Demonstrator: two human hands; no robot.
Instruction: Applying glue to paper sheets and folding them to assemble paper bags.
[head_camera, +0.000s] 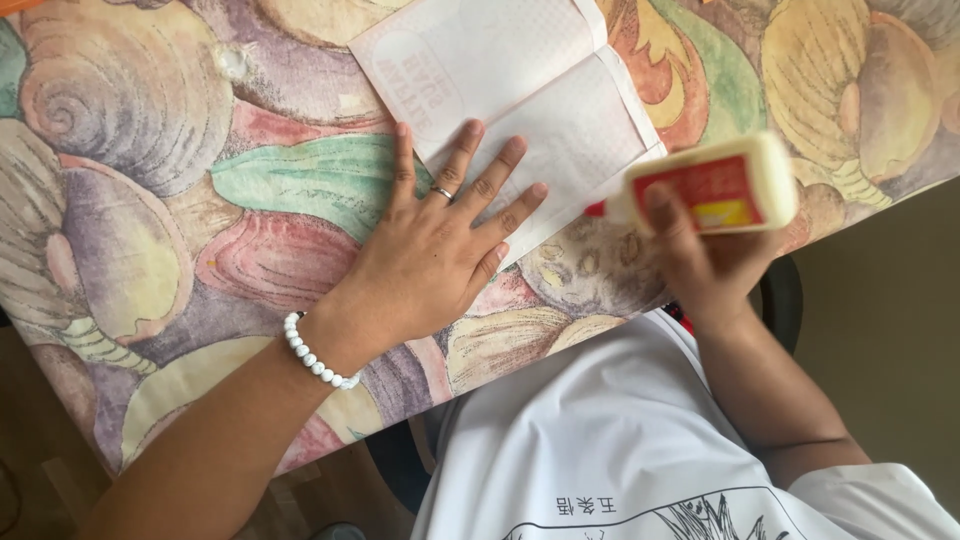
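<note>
Beside the paper (540, 110), her left hand (440, 250) lies spread flat on it while the right hand (700, 255) grips the glue bottle (715, 188), likely light, squeezable, best held mid-body.

A single view from a camera worn on the person's head, looking steeply down and close over the table edge. The floral-patterned tablecloth in purple, pink and green (150, 180) fills the upper and left frame, running diagonally. The person's white shirt (600, 440) sits at the bottom, so the camera faces away from the body, across the table. Bare floor shows at right.
</note>
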